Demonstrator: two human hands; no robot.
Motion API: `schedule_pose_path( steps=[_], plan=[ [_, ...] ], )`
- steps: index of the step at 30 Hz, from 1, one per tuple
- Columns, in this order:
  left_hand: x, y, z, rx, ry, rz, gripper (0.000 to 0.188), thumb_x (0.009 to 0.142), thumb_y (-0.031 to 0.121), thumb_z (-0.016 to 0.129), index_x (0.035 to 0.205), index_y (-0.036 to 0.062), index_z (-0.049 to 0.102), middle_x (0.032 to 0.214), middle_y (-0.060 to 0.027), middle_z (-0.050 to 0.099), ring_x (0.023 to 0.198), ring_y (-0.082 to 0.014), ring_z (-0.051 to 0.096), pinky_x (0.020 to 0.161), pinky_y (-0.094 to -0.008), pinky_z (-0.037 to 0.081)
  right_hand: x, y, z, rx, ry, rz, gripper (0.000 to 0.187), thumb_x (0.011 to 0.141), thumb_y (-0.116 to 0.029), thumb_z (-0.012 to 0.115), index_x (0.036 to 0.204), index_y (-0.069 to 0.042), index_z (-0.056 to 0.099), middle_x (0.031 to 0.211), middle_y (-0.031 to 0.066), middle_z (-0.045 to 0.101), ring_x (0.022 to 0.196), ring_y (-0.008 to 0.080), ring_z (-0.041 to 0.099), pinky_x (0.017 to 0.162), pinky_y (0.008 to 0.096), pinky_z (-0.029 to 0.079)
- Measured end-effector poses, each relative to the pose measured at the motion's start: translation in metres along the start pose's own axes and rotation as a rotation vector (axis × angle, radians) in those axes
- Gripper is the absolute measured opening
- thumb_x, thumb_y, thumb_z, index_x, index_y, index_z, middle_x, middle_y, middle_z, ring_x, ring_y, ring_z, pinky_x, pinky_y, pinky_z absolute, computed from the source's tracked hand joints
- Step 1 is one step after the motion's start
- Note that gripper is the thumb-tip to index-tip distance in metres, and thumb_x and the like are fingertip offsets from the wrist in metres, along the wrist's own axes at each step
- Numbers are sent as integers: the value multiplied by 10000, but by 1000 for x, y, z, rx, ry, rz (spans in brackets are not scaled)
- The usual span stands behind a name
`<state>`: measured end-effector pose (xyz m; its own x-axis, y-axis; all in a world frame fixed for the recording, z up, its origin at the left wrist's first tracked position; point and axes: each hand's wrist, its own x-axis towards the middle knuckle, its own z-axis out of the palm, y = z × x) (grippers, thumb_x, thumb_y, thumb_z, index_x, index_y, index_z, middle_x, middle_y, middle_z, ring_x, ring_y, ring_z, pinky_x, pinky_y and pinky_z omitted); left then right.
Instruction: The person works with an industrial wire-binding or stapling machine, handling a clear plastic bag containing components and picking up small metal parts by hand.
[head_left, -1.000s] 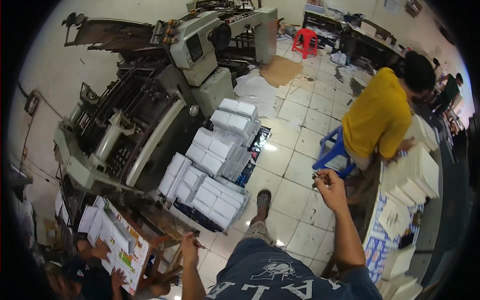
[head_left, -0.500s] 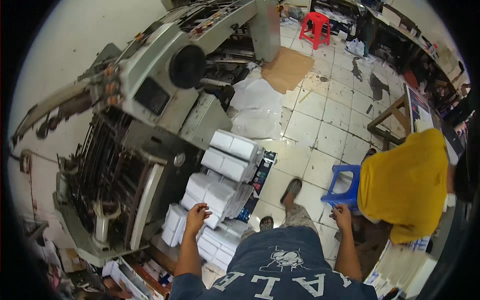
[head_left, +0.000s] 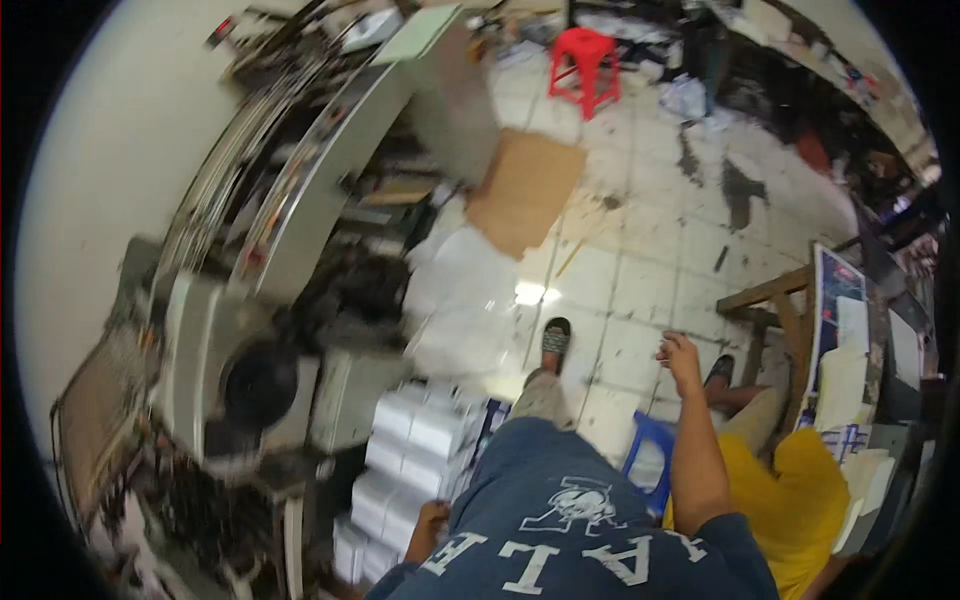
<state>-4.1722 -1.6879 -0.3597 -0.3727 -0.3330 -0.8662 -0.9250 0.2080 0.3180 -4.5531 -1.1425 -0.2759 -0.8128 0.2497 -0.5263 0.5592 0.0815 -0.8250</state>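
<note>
My right hand (head_left: 680, 362) is raised in front of me over the tiled floor, its fingers loosely bent and apart, with nothing seen in them. Beneath that forearm is a blue plastic stool (head_left: 650, 462). Low at my left side, my left hand (head_left: 430, 522) hangs next to the stacks of white paper (head_left: 405, 450); its fingers are blurred and partly hidden. The paper stands in several blocks, piled beside the machine.
A large grey-green printing machine (head_left: 340, 390) fills the left side. Ahead lie white sheeting (head_left: 460, 300) and brown cardboard (head_left: 528, 190); beyond stands a red stool (head_left: 585, 72). At right are a person in yellow (head_left: 790, 500) and a wooden-legged table (head_left: 765, 290).
I have stepped forward, so the machine and paper stacks sit lower in view. My right hand has swung forward and up; my left has dropped back to my side.
</note>
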Motion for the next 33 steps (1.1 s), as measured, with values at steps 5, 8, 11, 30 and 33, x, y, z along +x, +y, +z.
schedule_pose_path(
  steps=[5, 8, 11, 30, 33],
  plan=[
    [116, 211, -3, 177, -166, 115, 184, 824, 56, 599, 983, -28, 635, 823, -136, 677, 696, -239, 656, 586, -345, 526, 143, -30, -32, -164, 185, -96, 306, 918, -229, 535, 1081, 7, 640, 780, 80, 655, 664, 157, 598, 615, 306, 481],
    [189, 391, -26, 160, -181, 104, 200, 803, 20, 610, 993, -46, 621, 828, -146, 672, 681, -236, 653, 561, -338, 519, 173, -30, -68, -379, 265, 143, 309, 834, -281, 483, 851, -42, 679, 848, 192, 657, 827, 319, 634, 790, 416, 489],
    [250, 600, -50, 274, -80, 230, 225, 790, -7, 617, 1005, -70, 610, 830, -164, 667, 658, -232, 647, 537, -336, 518, 186, 23, -102, -605, 350, 114, 314, 857, -271, 503, 908, -5, 661, 846, 183, 650, 767, 302, 633, 725, 388, 490],
    [253, 1317, 419, 1188, -142, 630, 267, 749, 139, 665, 974, -3, 645, 815, -122, 675, 703, -200, 637, 645, -341, 518, 574, -291, -452, 19, 498, 278, 388, 910, -287, 480, 1215, -72, 584, 1233, 153, 566, 1124, 310, 540, 954, 410, 429],
    [266, 1400, 509, 1325, -232, 671, 299, 739, 189, 685, 974, 6, 651, 826, -118, 680, 730, -202, 642, 673, -343, 516, 622, -336, -551, -108, 657, 221, 381, 885, -251, 524, 1214, -69, 590, 1180, 162, 602, 1051, 303, 584, 911, 408, 458]
  ],
)
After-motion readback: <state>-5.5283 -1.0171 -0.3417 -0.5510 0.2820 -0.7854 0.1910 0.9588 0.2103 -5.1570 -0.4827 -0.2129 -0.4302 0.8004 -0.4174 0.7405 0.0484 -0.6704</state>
